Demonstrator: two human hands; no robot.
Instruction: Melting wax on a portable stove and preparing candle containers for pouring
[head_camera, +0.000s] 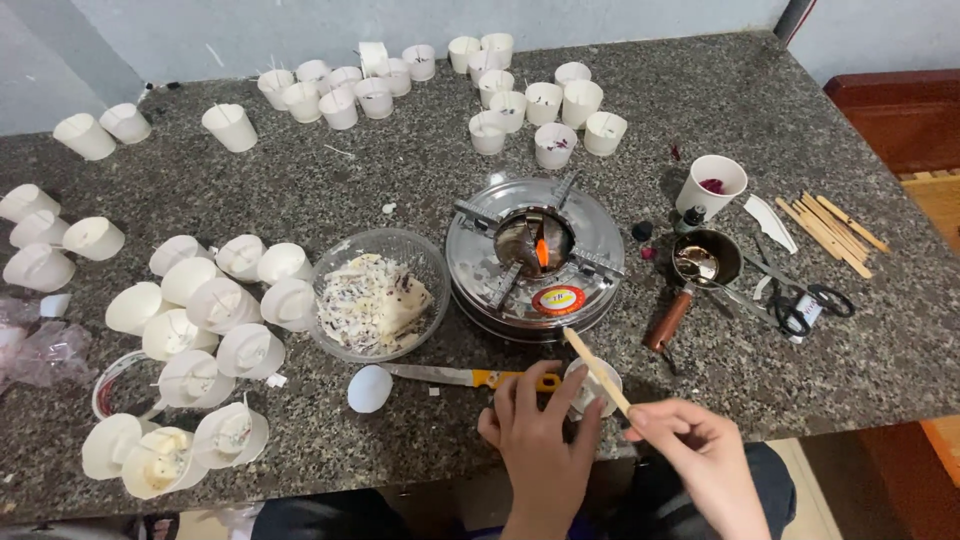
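Observation:
My left hand (540, 440) grips a small white cup (592, 385) at the front edge of the granite table (760, 130). My right hand (700, 455) pinches a flat wooden stick (596, 370) whose far end points over the cup toward a round metal burner (535, 255) with a small orange flame at its centre. A yellow-handled knife (465, 377) lies just left of my left hand.
A glass bowl (378, 295) of wax scraps sits left of the burner. Many white cups lie tipped at the left (215, 330) and stand at the back (530, 100). A small ladle pot (705, 262), scissors (805, 305), wooden sticks (830, 230) and a cup (712, 183) are on the right.

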